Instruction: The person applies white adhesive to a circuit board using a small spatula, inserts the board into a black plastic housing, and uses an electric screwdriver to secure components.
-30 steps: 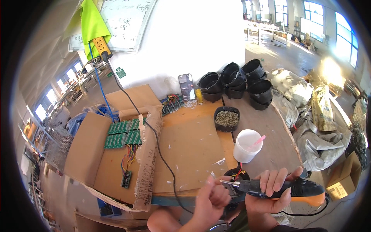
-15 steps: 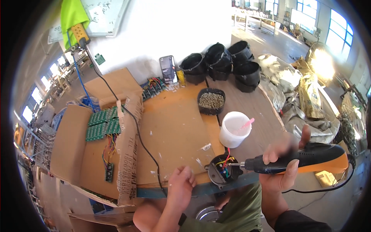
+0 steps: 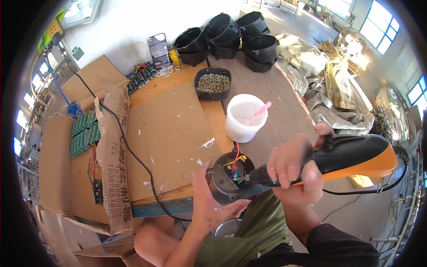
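Note:
A round black plastic housing [image 3: 220, 180] sits at the table's front edge, with red, yellow and blue wires [image 3: 236, 165] inside. My left hand [image 3: 209, 202] holds it from the near left, fingers along its left side and thumb along its near side. My right hand [image 3: 296, 167] is wrapped round a black-and-orange electric screwdriver [image 3: 362, 158], pointed left. The screwdriver's bit reaches into the housing among the wires; exactly what its tip touches is too small to tell. Just behind the housing stands a white tub [image 3: 240, 127] with a pink stick [image 3: 260, 111] in it.
A cardboard box [image 3: 113, 178] with green circuit boards [image 3: 82, 138] stands left. A black cable [image 3: 133, 158] crosses the cardboard sheet [image 3: 171, 142]. Behind are a tray of small metal parts [image 3: 213, 84], several black cups [image 3: 260, 49], a phone [image 3: 159, 51] and wired boards [image 3: 141, 78]. Sacks [image 3: 340, 86] lie right.
My left hand has moved right and taken hold of the housing. The screwdriver's bit has moved down and left with the housing in view, and the whole view has shifted.

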Available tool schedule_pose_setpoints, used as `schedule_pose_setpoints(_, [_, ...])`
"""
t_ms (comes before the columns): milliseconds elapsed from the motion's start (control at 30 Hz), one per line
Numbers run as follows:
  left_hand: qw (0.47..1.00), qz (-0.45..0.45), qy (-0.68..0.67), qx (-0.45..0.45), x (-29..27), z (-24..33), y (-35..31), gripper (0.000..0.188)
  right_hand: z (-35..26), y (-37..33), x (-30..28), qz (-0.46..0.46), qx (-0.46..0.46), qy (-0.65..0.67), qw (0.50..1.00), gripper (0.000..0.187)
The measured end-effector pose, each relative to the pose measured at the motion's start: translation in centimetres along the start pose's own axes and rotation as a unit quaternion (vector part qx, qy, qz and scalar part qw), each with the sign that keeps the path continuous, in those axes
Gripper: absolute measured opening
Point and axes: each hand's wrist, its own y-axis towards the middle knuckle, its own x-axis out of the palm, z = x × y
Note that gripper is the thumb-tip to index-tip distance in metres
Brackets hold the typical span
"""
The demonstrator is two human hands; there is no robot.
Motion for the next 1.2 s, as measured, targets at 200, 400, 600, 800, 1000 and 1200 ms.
schedule_pose_setpoints(200, [1.000,0.015,0.004,0.001,0.3,1.2,0.3,0.118,0.2,0.4,0.4,-0.062,0.042,-0.003,0.997,0.064])
schedule_pose_setpoints(400, [0.998,0.043,0.040,-0.010,0.8,1.0,0.0,0.112,-0.6,0.8,0.3,-0.137,0.061,-0.045,0.988,0.064])
schedule_pose_setpoints(600, [0.985,0.066,0.156,-0.001,1.1,1.2,-1.5,0.113,-0.9,-0.8,-1.3,-0.103,0.098,-0.053,0.988,0.062])
schedule_pose_setpoints(800, [0.984,0.093,0.151,0.026,1.7,1.2,-1.1,0.105,0.4,-1.9,-2.8,-0.180,0.107,-0.172,0.963,0.061])
schedule_pose_setpoints(1000, [0.981,0.104,0.153,0.056,2.0,1.6,-0.9,0.100,1.8,-2.3,-3.5,-0.215,0.071,-0.239,0.944,0.060])
schedule_pose_setpoints(1200, [0.981,0.110,0.154,0.051,2.0,1.9,-0.8,0.099,2.8,-2.4,-3.7,-0.209,0.060,-0.275,0.937,0.059])
